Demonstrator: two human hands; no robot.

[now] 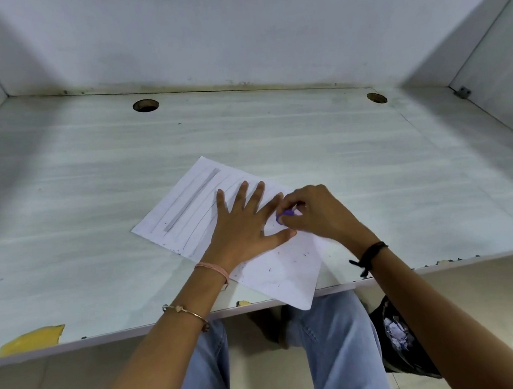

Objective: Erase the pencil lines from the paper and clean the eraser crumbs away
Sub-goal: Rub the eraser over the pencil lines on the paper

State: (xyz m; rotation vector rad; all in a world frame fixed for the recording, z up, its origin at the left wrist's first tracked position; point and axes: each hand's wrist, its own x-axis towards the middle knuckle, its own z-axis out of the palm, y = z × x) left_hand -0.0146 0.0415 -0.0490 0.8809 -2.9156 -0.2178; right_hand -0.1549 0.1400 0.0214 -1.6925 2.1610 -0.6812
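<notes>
Seated person at a desk, seen from the head camera, listed near to far.

**Foreground.** Legs in pale blue jeans (334, 352) show below the desk edge. A dark bag (398, 340) with a pale printed patch sits on the floor beside the right leg. The print is too blurred to read.

**Desk edge.** The desk (95, 208) is pale with a faint wood grain. Its front edge is chipped, with a yellow patch (32, 339) exposed at the near left.

**Paper.** A white sheet of paper (283, 272) lies skewed on the desk, and its near corner hangs over the front edge. The near half carries no lines but is sprinkled with small dark crumbs (286, 263). A few more lie by the sheet's left edge.

**Hands.**
- The left hand (242, 226) rests flat on the middle of the sheet, fingers straight and spread, pressing it down. A pink band (213, 268) circles the wrist, with a gold bangle (186, 312) lower on the forearm.
- The right hand (316, 214) is just beside the left, over the sheet's right edge. Its fingers curl and pinch a small purple eraser (286, 214) against the paper. The eraser lies between the left index finger and thumb. A black band (370, 254) is tied at the right wrist.

**Lines.** Grey pencil lines (192, 200) run lengthwise over the sheet's far half. Several are thin, and one is a broad shaded stripe. The left hand covers part of them.

**Background.** Two round holes pierce the desk near its back edge, one at the left (145, 105) and one at the right (376, 98). A small metal bracket (462, 92) sits at the far right corner. White panels (234, 25) enclose the back and both sides.
</notes>
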